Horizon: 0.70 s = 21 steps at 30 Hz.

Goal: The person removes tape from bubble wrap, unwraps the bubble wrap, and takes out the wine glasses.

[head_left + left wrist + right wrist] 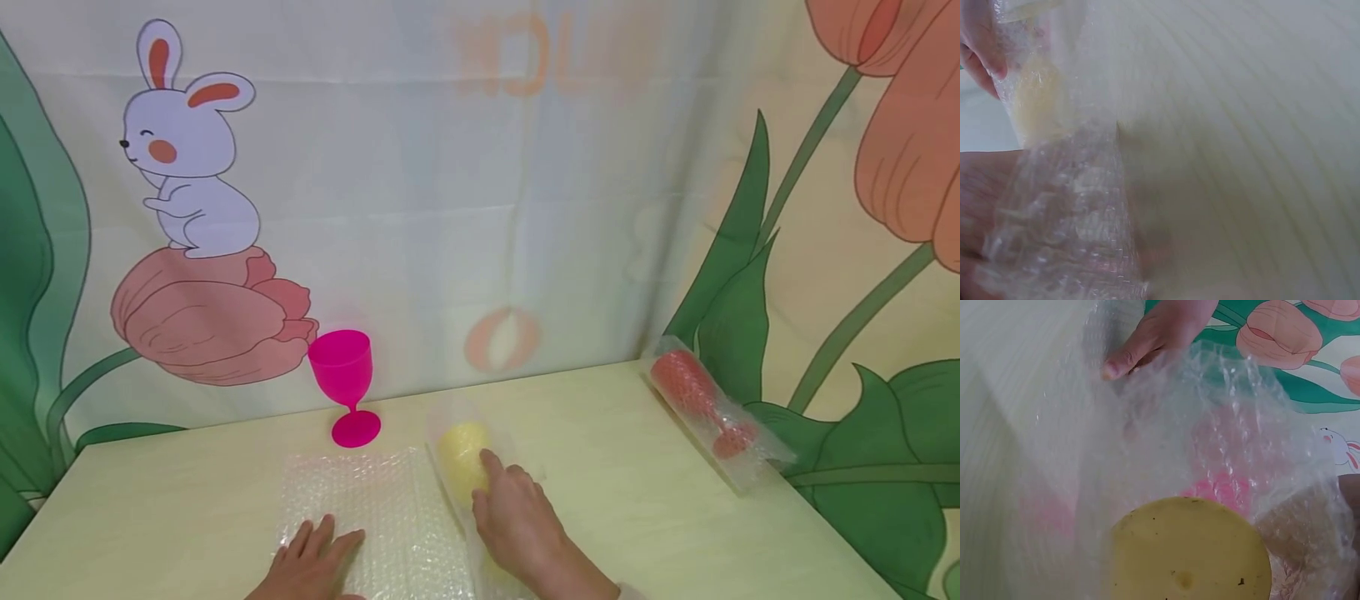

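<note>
In the head view a yellow goblet (pixel 463 450) lies on its side, rolled in clear bubble wrap, bowl towards the back. My right hand (pixel 521 521) holds it from above, index finger along the bowl and thumb at its left side. The goblet's round base (pixel 1191 556) faces the right wrist camera. My left hand (pixel 307 562) rests with spread fingers on the flat bubble wrap sheet (pixel 375 508) left of the goblet. The left wrist view has the wrap's edge (pixel 1079 219) over part of that hand.
A pink goblet (pixel 345 375) stands upright at the table's back, behind the sheet. A red goblet (pixel 690 387) wrapped in bubble wrap lies at the right edge of the pale table (pixel 600 433). A printed curtain (pixel 420 208) hangs behind.
</note>
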Each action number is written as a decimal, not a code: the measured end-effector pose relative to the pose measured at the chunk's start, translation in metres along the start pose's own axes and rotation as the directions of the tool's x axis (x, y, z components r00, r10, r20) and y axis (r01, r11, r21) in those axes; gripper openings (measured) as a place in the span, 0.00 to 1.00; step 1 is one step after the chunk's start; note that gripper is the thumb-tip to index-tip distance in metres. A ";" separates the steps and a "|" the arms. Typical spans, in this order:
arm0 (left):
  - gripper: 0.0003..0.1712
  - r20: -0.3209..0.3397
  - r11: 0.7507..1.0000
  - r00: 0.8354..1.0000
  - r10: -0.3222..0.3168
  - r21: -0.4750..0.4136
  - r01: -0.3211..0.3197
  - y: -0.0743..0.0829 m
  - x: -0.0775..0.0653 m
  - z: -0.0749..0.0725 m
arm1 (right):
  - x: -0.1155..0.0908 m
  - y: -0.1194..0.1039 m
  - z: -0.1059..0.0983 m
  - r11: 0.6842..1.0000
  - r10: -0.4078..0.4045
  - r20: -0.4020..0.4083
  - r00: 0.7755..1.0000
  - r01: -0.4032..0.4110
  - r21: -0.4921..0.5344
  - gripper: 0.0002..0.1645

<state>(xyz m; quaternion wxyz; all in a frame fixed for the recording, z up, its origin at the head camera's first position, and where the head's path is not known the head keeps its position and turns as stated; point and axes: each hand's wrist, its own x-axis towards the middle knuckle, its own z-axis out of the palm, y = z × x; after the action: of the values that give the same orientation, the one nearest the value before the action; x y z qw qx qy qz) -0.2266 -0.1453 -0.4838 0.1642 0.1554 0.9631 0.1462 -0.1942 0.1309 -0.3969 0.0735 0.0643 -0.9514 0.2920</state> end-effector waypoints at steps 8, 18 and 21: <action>0.50 0.010 1.000 1.000 -0.011 -0.005 0.011 0.005 -0.003 -0.004 | -0.005 -0.006 0.008 1.000 -0.010 0.010 1.000 0.010 -0.020 0.31; 0.47 0.015 1.000 1.000 -0.001 -0.011 0.001 0.009 -0.007 -0.009 | -0.007 -0.009 0.012 0.999 0.017 0.053 0.998 -0.016 -0.028 0.33; 0.47 0.012 1.000 1.000 0.000 -0.011 0.000 0.007 -0.006 -0.007 | -0.007 -0.010 0.013 0.999 0.021 0.072 0.997 -0.019 -0.028 0.33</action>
<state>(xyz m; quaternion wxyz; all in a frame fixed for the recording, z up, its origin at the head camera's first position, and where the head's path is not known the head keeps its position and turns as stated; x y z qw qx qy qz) -0.2223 -0.1423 -0.4732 0.1708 0.1552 0.9613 0.1505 -0.1872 0.1162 -0.4033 0.0369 0.0640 -0.9580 0.2770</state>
